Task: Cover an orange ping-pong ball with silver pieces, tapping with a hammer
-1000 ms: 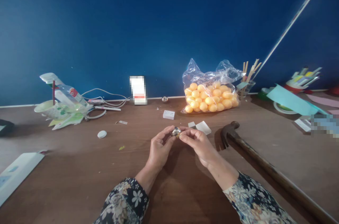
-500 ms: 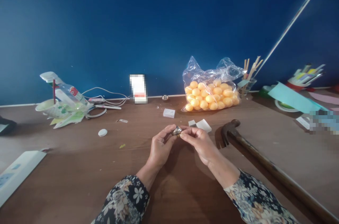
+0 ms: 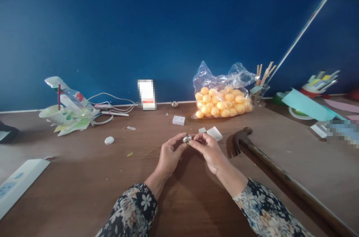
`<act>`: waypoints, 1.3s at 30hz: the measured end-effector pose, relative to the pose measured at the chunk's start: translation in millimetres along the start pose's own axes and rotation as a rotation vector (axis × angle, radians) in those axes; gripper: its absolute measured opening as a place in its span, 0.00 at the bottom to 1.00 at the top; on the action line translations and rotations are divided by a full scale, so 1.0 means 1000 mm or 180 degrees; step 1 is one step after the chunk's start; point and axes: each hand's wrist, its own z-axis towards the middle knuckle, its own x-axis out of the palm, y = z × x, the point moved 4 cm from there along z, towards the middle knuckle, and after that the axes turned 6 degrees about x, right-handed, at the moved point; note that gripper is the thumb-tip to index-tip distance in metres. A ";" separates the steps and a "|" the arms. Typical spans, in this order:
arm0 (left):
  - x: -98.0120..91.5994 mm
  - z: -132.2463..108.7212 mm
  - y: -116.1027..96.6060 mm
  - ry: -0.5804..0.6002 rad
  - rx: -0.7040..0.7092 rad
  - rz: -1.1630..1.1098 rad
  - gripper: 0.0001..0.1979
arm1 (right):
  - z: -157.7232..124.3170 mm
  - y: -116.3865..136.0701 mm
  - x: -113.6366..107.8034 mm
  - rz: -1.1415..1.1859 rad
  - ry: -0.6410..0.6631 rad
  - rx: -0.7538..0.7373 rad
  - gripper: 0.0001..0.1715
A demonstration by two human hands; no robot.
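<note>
Between the thumb and fingers of my left hand [image 3: 171, 154] is a small shiny metal object [image 3: 187, 138], held just above the table. My right hand [image 3: 210, 151] is closed in a pinch at the object's right side; whether its fingertips grip the object or something smaller is too small to tell. Behind my hands lie a small white box [image 3: 178, 120] and an open white piece of packaging [image 3: 214, 133]. A second shiny metal object [image 3: 174, 104] rests near the wall.
A claw hammer [image 3: 277, 171] lies to the right. A clear bag of orange balls [image 3: 221, 104] stands at the back. On the left are a power strip [image 3: 21, 181], a round white lid [image 3: 109, 140], and a cup [image 3: 49, 111] with a bottle and papers.
My right hand and forearm have shifted slightly left. My left hand still holds the metal object in nearly the same place.
</note>
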 end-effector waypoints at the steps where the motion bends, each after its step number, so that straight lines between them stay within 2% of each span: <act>1: -0.001 0.000 0.001 -0.0016 -0.0063 -0.0085 0.19 | 0.000 -0.001 0.001 0.0072 0.0022 0.0032 0.21; 6: 0.001 -0.002 0.001 0.0007 -0.0303 -0.0754 0.23 | 0.002 -0.003 0.002 0.0223 0.0119 -0.0021 0.20; 9: 0.003 -0.004 -0.001 0.0015 -0.0386 -0.1027 0.22 | 0.001 -0.003 0.002 0.0106 0.0109 -0.0115 0.20; 17: 0.002 -0.002 -0.001 -0.0235 -0.0380 -0.1130 0.17 | -0.001 -0.004 0.008 -0.0576 0.0132 -0.0557 0.20; 20: 0.000 -0.002 0.000 -0.0314 -0.0499 -0.1231 0.18 | -0.002 0.010 0.000 -0.1091 0.0053 -0.0771 0.19; 23: 0.000 -0.001 0.000 -0.0256 -0.0597 -0.1415 0.20 | -0.008 0.040 -0.035 -0.1991 -0.0239 -0.1330 0.18; 26: 0.001 -0.001 0.001 -0.0253 -0.0632 -0.1551 0.20 | -0.018 0.066 -0.098 -0.3576 -0.0919 -0.1963 0.16; 28: 0.002 -0.001 0.001 -0.0250 -0.0669 -0.1568 0.19 | -0.021 0.068 -0.145 -0.4806 -0.1378 -0.1603 0.17; 30: 0.004 -0.002 0.001 -0.0210 -0.0699 -0.1580 0.20 | -0.024 0.059 -0.184 -0.5491 -0.1537 -0.0905 0.20; 31: 0.005 -0.002 0.001 -0.0182 -0.0703 -0.1587 0.21 | -0.026 0.053 -0.195 -0.5670 -0.1487 -0.0786 0.21; 33: 0.005 -0.002 0.001 -0.0152 -0.0687 -0.1568 0.25 | -0.031 0.044 -0.203 -0.5820 -0.1428 -0.0757 0.20; 36: 0.002 -0.002 0.001 -0.0187 -0.0599 -0.1472 0.29 | -0.033 0.039 -0.200 -0.5827 -0.1392 -0.0748 0.17; 39: 0.000 -0.001 0.001 -0.0199 -0.0520 -0.1407 0.29 | -0.031 0.043 -0.199 -0.5522 -0.1304 -0.0613 0.16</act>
